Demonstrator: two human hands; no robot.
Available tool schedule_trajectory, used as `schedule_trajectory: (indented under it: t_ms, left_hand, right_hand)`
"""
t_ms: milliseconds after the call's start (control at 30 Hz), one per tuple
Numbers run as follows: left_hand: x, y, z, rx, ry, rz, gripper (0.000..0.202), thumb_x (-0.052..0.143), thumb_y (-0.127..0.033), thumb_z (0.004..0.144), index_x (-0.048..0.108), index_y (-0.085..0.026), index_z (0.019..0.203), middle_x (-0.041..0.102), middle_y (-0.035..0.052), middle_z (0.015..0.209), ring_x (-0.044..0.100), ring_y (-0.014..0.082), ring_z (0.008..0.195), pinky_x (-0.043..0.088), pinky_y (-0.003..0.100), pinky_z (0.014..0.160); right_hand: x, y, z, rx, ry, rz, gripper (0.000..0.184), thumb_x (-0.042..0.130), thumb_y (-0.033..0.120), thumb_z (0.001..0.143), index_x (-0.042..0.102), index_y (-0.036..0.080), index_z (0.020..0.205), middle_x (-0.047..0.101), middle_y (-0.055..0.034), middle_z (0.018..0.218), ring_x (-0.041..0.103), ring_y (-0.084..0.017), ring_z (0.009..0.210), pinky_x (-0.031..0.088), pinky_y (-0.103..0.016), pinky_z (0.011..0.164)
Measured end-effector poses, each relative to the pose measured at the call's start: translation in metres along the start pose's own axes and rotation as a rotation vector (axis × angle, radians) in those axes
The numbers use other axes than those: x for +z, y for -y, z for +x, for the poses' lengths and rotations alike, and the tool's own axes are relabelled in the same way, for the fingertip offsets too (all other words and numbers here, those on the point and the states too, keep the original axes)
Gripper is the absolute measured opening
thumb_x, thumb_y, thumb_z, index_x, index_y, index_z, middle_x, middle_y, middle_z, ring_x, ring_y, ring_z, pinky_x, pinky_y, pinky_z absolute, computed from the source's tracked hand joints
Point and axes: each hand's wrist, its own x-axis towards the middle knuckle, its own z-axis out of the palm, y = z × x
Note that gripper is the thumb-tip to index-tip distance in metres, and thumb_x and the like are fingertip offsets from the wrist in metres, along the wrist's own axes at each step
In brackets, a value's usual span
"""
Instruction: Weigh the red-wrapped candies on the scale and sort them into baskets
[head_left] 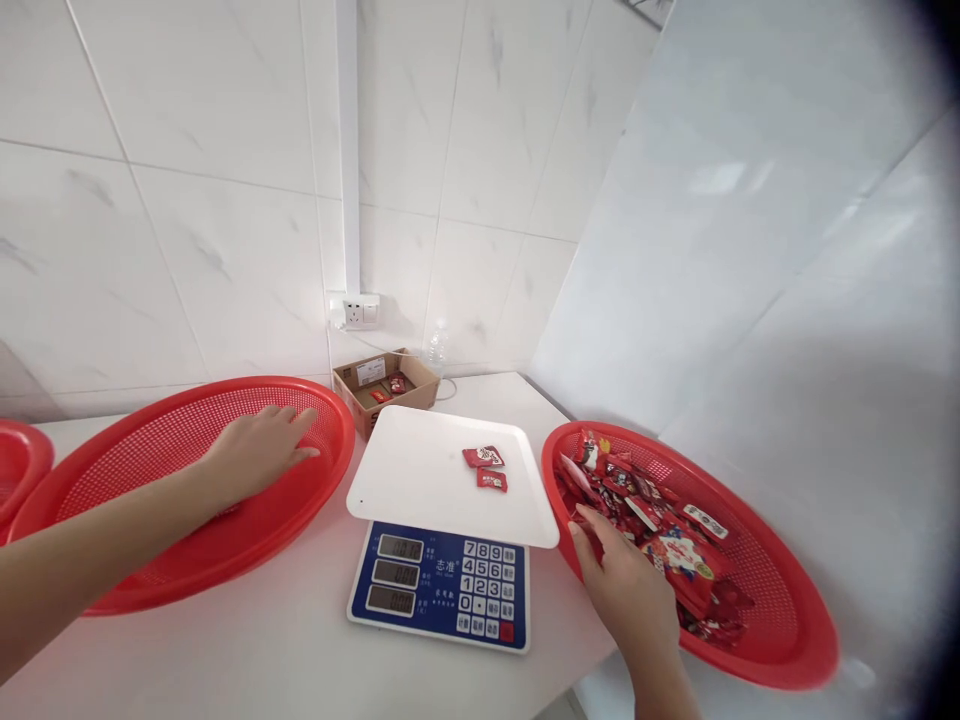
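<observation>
My left hand hovers over the red mesh basket on the left, its fingers stretched out and nothing held in them. At the near rim of the right red basket, my right hand has thumb and forefinger brought close together around what looks like a small red packet, mostly hidden. Many red snack packets fill this basket. Between the baskets stands a scale, its white pan bearing two small red packets. The scale's blue keypad and display panel faces me.
Behind the scale sit a cardboard box with a few red packets inside and a clear plastic bottle. A wall socket has a cable. Another red basket shows at the far left. Walls close off the back and right.
</observation>
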Motion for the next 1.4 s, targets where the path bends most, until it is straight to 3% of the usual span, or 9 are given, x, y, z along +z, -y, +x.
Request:
schedule_trajectory:
  t_ms: [133,267,400,567,767,967,1067,1233,1400]
  left_hand:
    - [0.025,-0.053,0.013,0.186,0.095,0.066,0.054,0.049,-0.046,0.086,0.044,-0.02,0.134,0.046,0.0165,0.141,0.037,0.0376,0.131,0.033,0.054,0.101]
    - [0.061,-0.128,0.035,0.43,0.189,0.043,0.064,0.047,-0.054,0.087,0.031,-0.027,0.143,0.028,0.0118,0.154,0.018,0.0312,0.142,0.021,0.049,0.111]
    - [0.095,-0.178,0.055,0.558,0.245,0.043,0.057,0.05,-0.049,0.088,0.039,-0.024,0.138,0.037,0.0126,0.147,0.038,0.0325,0.132,0.034,0.056,0.103]
    - [0.11,-0.195,0.063,0.594,0.236,0.099,0.03,0.055,-0.032,0.089,0.057,-0.019,0.117,0.058,0.0089,0.122,0.059,0.0221,0.103,0.05,0.045,0.087]
    - [0.082,-0.155,0.057,0.55,0.169,0.071,0.03,0.057,-0.031,0.088,0.057,-0.018,0.116,0.058,0.0085,0.121,0.06,0.0218,0.101,0.052,0.043,0.083]
    - [0.014,-0.064,0.037,0.288,0.027,0.017,0.024,0.041,-0.018,0.091,0.06,-0.018,0.106,0.053,0.009,0.119,0.06,0.0182,0.095,0.049,0.034,0.087]
    - [-0.008,-0.014,0.019,0.102,-0.024,0.011,0.028,0.039,-0.024,0.089,0.058,-0.019,0.109,0.051,0.0103,0.122,0.06,0.0219,0.097,0.047,0.036,0.089]
    - [-0.002,0.056,-0.01,-0.123,0.078,0.003,0.049,0.043,-0.047,0.085,0.05,-0.021,0.127,0.051,0.0146,0.131,0.061,0.0292,0.1,0.049,0.041,0.083]
    - [0.023,0.076,-0.031,-0.159,0.232,-0.002,0.055,0.056,-0.049,0.077,0.055,-0.027,0.127,0.046,0.0175,0.142,0.046,0.0418,0.124,0.042,0.054,0.088]
  right_hand:
    - [0.0,0.0,0.0,-0.013,-0.018,-0.013,0.047,0.032,0.045,0.091,0.063,0.024,0.119,0.068,-0.0061,0.114,0.067,-0.025,0.095,0.054,-0.033,0.068]
    - [0.002,-0.001,-0.001,-0.032,-0.016,-0.003,0.045,0.032,0.043,0.092,0.062,0.023,0.119,0.067,-0.0054,0.118,0.066,-0.025,0.1,0.053,-0.033,0.073]
    - [0.002,-0.001,-0.001,-0.045,-0.007,0.001,0.046,0.03,0.043,0.092,0.062,0.023,0.118,0.068,-0.0053,0.116,0.066,-0.024,0.099,0.052,-0.033,0.074]
    - [0.001,0.0,-0.001,-0.061,-0.018,-0.011,0.046,0.029,0.042,0.092,0.064,0.023,0.116,0.07,-0.0053,0.111,0.067,-0.023,0.094,0.052,-0.031,0.07]
    - [0.003,-0.002,0.0,-0.029,-0.03,-0.01,0.048,0.03,0.046,0.09,0.065,0.024,0.116,0.068,-0.0052,0.115,0.067,-0.025,0.096,0.052,-0.032,0.069]
    - [0.003,-0.004,0.001,0.0,0.017,-0.032,0.05,0.031,0.05,0.089,0.064,0.026,0.118,0.069,-0.0065,0.114,0.068,-0.028,0.089,0.052,-0.036,0.062]
    - [0.004,-0.005,0.002,0.005,0.011,-0.041,0.048,0.034,0.049,0.087,0.065,0.027,0.116,0.07,-0.0077,0.111,0.069,-0.028,0.083,0.052,-0.036,0.06]
    - [0.007,-0.007,0.004,-0.015,-0.009,-0.041,0.048,0.035,0.05,0.086,0.065,0.027,0.116,0.069,-0.0069,0.114,0.069,-0.029,0.083,0.052,-0.037,0.059]
    - [0.005,-0.005,0.003,-0.005,0.004,-0.043,0.048,0.036,0.049,0.086,0.066,0.027,0.115,0.069,-0.0068,0.113,0.069,-0.028,0.081,0.052,-0.037,0.058]
